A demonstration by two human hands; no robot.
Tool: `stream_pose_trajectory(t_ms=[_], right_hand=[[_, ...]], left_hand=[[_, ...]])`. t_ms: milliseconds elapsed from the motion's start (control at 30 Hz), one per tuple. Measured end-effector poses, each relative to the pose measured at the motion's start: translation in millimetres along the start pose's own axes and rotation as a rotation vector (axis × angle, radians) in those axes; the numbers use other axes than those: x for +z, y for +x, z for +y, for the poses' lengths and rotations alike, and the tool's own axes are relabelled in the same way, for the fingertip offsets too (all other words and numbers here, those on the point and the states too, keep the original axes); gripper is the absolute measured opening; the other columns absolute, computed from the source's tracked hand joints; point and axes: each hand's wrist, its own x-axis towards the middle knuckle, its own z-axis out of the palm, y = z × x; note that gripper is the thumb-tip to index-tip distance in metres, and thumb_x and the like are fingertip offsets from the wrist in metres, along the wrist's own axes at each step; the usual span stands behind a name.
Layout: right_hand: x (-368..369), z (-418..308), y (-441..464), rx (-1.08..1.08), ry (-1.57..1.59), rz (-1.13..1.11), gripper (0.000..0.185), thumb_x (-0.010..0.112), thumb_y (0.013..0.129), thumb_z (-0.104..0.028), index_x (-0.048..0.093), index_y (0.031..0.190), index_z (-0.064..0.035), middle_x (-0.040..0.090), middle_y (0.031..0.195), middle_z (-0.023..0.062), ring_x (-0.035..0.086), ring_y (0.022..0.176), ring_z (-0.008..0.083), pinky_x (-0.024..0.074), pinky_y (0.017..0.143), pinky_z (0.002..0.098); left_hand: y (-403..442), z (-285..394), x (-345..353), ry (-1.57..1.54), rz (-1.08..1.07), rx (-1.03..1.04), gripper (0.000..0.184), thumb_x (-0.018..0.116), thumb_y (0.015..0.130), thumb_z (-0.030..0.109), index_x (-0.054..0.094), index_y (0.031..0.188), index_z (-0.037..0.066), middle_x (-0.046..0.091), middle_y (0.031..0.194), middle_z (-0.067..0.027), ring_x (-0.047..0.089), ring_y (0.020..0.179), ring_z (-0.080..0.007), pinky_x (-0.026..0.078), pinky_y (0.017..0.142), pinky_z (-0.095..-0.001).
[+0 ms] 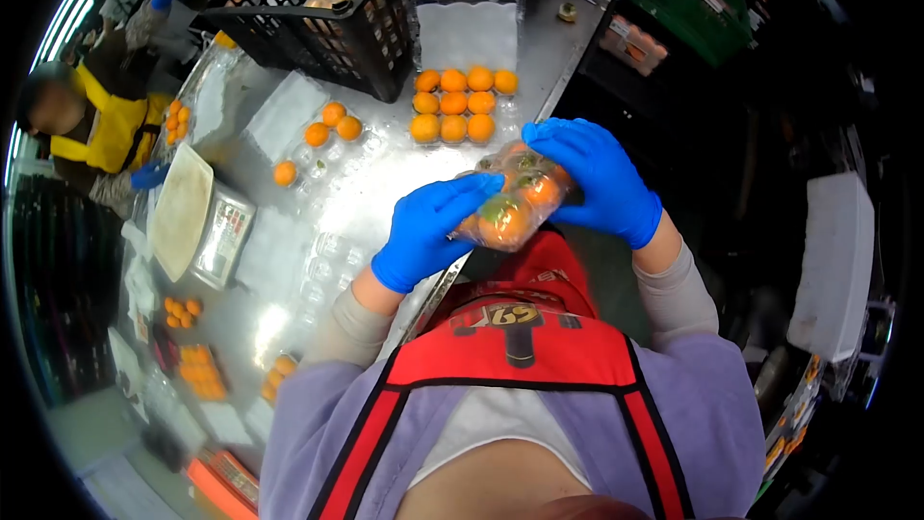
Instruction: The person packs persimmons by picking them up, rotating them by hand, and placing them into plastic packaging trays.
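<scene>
Between my two blue-gloved hands is a clear plastic clamshell [520, 204] filled with round orange fruit, some showing green at the top. It is tilted and held above the table's near edge. My left hand [428, 231] grips its left side, with the fingers over the top. On the far right side, my right hand [599, 178] is wrapped round it, its thumb side hidden behind the pack. Just beyond, on the metal table [371, 178], an open clamshell [467, 34] has rows of orange fruit [453, 103] in its base and a white pad in its raised lid.
A black crate [318, 43] of packed fruit stands at the back. Left are a weighing scale [223, 236], loose fruit [334, 116] in another open tray, and more fruit piles [200, 371]. A co-worker in a yellow apron [106, 125] stands across the table. A green crate [693, 10] is at back right.
</scene>
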Motion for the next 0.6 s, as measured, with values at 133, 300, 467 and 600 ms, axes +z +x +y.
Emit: stream_pose_trajectory(t_ms=[133, 300, 467, 600], right_hand=[[10.3, 31.6, 11.3, -0.089, -0.074, 0.101, 0.058, 0.074, 0.064, -0.015, 0.057, 0.119, -0.0083, 0.058, 0.117, 0.0107, 0.055, 0.107, 0.0319, 0.042, 0.091, 0.0415], [-1.0, 91.0, 27.6, -0.219, -0.071, 0.264, 0.046, 0.071, 0.067, -0.01, 0.061, 0.111, -0.009, 0.061, 0.111, 0.0089, 0.059, 0.099, 0.03, 0.0447, 0.085, 0.0414], [-39.0, 147.1, 29.1, -0.348, -0.179, 0.381, 0.04, 0.068, 0.069, -0.006, 0.062, 0.108, -0.01, 0.06, 0.109, 0.0087, 0.06, 0.097, 0.0293, 0.0477, 0.08, 0.0408], [-80.1, 171.3, 28.8, -0.418, -0.194, 0.407, 0.029, 0.068, 0.068, -0.006, 0.064, 0.096, -0.0094, 0.063, 0.096, 0.0067, 0.063, 0.084, 0.0273, 0.0497, 0.068, 0.0377]], left_hand=[[22.7, -5.3, 2.8, 0.327, 0.07, 0.14, 0.06, 0.073, 0.06, 0.01, 0.063, 0.118, 0.015, 0.064, 0.106, -0.0067, 0.064, 0.087, -0.0242, 0.053, 0.074, -0.0341], [67.1, -17.8, 20.5, 0.615, 0.105, 0.25, 0.047, 0.069, 0.066, 0.011, 0.066, 0.113, 0.017, 0.064, 0.104, -0.0033, 0.063, 0.088, -0.0195, 0.05, 0.075, -0.0323], [128.1, -17.2, 48.9, 0.658, 0.171, 0.346, 0.039, 0.072, 0.064, 0.006, 0.07, 0.102, 0.012, 0.062, 0.097, -0.0069, 0.062, 0.077, -0.023, 0.047, 0.059, -0.032], [165.9, -19.6, 72.3, 0.687, 0.22, 0.444, 0.04, 0.076, 0.059, 0.007, 0.072, 0.098, 0.014, 0.059, 0.096, -0.0057, 0.06, 0.078, -0.0221, 0.045, 0.058, -0.0317]])
